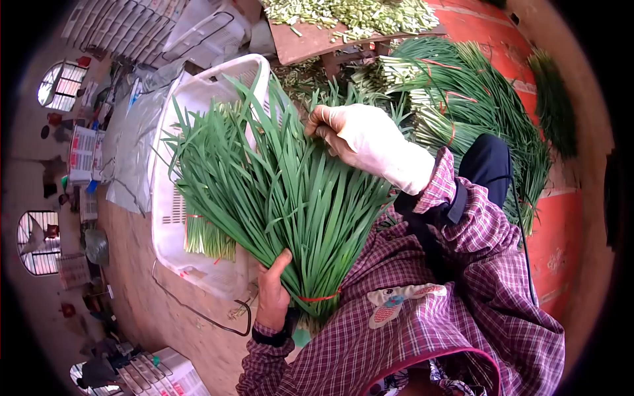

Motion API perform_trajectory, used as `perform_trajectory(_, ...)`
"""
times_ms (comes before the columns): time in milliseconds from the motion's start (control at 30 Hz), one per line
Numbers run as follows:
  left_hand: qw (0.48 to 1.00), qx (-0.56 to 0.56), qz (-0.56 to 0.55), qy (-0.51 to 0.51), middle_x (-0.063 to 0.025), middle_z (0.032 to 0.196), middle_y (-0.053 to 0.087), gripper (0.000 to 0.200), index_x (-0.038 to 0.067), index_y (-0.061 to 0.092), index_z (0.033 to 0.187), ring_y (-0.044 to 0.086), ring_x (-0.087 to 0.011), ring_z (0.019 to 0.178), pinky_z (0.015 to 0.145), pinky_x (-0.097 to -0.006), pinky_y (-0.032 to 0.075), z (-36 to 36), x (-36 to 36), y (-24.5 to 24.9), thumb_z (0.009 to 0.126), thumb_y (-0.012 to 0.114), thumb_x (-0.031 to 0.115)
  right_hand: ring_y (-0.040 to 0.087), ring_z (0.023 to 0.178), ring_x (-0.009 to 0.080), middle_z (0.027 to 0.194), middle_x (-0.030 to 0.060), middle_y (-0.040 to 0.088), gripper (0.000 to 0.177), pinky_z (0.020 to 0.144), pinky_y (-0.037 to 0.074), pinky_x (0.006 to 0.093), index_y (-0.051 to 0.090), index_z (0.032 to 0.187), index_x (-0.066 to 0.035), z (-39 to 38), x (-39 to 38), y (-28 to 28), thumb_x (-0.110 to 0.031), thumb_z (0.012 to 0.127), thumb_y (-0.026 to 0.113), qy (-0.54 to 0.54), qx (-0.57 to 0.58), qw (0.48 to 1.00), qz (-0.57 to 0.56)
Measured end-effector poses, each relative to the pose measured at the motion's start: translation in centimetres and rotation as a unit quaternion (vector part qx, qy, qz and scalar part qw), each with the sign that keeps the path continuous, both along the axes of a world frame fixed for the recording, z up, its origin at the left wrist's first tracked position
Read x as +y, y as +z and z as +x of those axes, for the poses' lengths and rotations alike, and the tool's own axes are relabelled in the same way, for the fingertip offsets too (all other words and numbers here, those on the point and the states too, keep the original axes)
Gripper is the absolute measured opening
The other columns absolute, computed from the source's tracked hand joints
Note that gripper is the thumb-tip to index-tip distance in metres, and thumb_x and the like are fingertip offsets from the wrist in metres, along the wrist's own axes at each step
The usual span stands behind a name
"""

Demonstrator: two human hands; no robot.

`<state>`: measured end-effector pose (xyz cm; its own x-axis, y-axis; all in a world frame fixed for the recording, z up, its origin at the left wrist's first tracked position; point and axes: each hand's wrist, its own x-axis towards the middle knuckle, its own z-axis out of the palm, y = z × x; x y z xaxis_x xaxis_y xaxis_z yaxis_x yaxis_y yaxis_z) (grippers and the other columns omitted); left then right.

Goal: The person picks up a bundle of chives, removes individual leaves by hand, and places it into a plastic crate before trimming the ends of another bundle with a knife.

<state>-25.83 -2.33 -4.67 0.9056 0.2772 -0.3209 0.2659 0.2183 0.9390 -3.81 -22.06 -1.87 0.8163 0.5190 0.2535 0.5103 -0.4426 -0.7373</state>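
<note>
A large bunch of long green leaves [297, 198] fans out up and to the left, with a red band [320, 297] round its lower end. My left hand [274, 287] is wrapped round the lower left side of this bunch, thumb on top. At the bunch's upper right edge is my right hand [333, 129], in a pale glove or wrap with bare fingertips. Its fingers are bent together at the leaf tips; whether a leaf is between them is too small to tell.
Behind the bunch stands a white plastic crate [158, 228] holding another banded bunch [210, 237]. Cut stalk pieces [356, 16] lie on a board [290, 46] at the top. More banded green bunches [489, 99] are piled at the right on a red surface [555, 254].
</note>
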Motion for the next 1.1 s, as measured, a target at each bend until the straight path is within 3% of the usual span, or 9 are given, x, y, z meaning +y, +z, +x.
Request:
perform_trajectory(133,0.995,0.030,-0.084,0.051,-0.0088,0.120,0.062,0.035,-0.002,0.056,0.126,0.061,-0.0183,0.107,0.094,-0.0327,0.048,0.1,-0.1,-0.3,0.092,0.056,0.006,0.068,0.066,0.0147,0.079,0.0050,0.071,0.016,0.062,0.052,0.0296,0.066,0.103,-0.009,0.0,-0.1,-0.7,-0.015,0.095,0.054,0.007,0.095,0.995,-0.005)
perform_trajectory(167,0.993,0.033,-0.101,0.058,-0.0087,0.119,0.062,0.035,-0.001,0.056,0.126,0.061,-0.0188,0.106,0.093,-0.0334,0.049,0.0,0.2,-0.8,0.091,0.057,0.005,0.069,0.070,0.0263,0.071,0.0067,0.068,0.021,0.067,0.054,0.0374,0.069,0.101,-0.012,0.0,-0.1,-1.4,-0.029,0.093,0.059,0.010,0.103,0.992,0.067)
perform_trajectory(200,0.990,0.034,-0.117,0.065,-0.0087,0.119,0.063,0.036,-0.001,0.056,0.126,0.062,-0.0194,0.106,0.093,-0.0341,0.050,0.0,0.4,-1.1,0.090,0.058,0.004,0.069,0.070,0.0263,0.071,0.0067,0.068,0.021,0.067,0.054,0.0374,0.069,0.101,-0.012,0.0,0.0,-1.9,-0.029,0.093,0.059,0.008,0.103,0.992,0.068)
perform_trajectory(400,0.992,0.021,-0.107,0.064,-0.0096,0.117,0.064,0.037,-0.001,0.057,0.125,0.063,-0.0206,0.104,0.091,-0.0344,0.051,0.0,0.5,-1.2,0.088,0.060,0.002,0.066,0.068,0.0137,0.073,0.0000,0.070,0.030,0.067,0.051,0.0292,0.071,0.099,-0.011,1.0,0.4,-3.1,-0.039,0.090,0.067,0.099,0.200,0.956,0.190)
perform_trajectory(567,0.992,0.017,-0.114,0.056,-0.0100,0.121,0.062,0.042,0.002,0.052,0.129,0.062,-0.0220,0.107,0.093,-0.0366,0.051,0.0,0.4,-1.1,0.089,0.061,0.001,0.066,0.068,0.0123,0.074,0.0001,0.071,0.023,0.068,0.051,0.0279,0.072,0.097,-0.011,0.9,0.3,-2.7,-0.032,0.086,0.069,0.082,0.225,0.963,0.128)
perform_trajectory(733,0.989,0.013,-0.134,0.062,-0.0099,0.117,0.064,0.038,0.000,0.056,0.125,0.063,-0.0209,0.104,0.092,-0.0351,0.052,0.0,0.9,-1.7,0.088,0.061,0.001,0.064,0.064,0.0101,0.073,0.0018,0.071,0.021,0.065,0.050,0.0259,0.072,0.099,-0.008,0.6,0.2,-4.3,-0.024,0.086,0.066,0.069,0.270,0.942,0.189)
perform_trajectory(800,0.990,0.026,-0.131,0.048,-0.0100,0.124,0.059,0.047,0.004,0.046,0.135,0.061,-0.0231,0.110,0.095,-0.0385,0.052,-0.2,1.2,-2.0,0.090,0.059,0.003,0.062,0.064,0.0089,0.074,0.0010,0.070,0.019,0.063,0.049,0.0248,0.071,0.098,-0.005,0.2,0.3,-4.7,-0.019,0.087,0.066,0.061,0.277,0.938,0.200)
perform_trajectory(867,0.990,0.025,-0.131,0.049,-0.0101,0.124,0.059,0.047,0.004,0.046,0.135,0.061,-0.0232,0.110,0.095,-0.0384,0.052,-0.2,1.2,-2.0,0.090,0.059,0.003,0.059,0.065,0.0072,0.077,0.0000,0.069,0.015,0.061,0.047,0.0234,0.070,0.097,-0.003,0.0,0.6,-5.7,-0.014,0.087,0.067,0.090,0.325,0.883,0.327)
perform_trajectory(1100,0.987,0.020,-0.144,0.061,-0.0100,0.124,0.059,0.046,0.004,0.046,0.135,0.061,-0.0232,0.110,0.094,-0.0390,0.052,-0.5,1.7,-2.8,0.091,0.059,0.004,0.054,0.067,0.0045,0.077,-0.0031,0.064,0.014,0.063,0.045,0.0214,0.068,0.092,-0.003,-0.6,0.1,-4.6,-0.017,0.089,0.071,0.088,0.392,0.854,0.330)
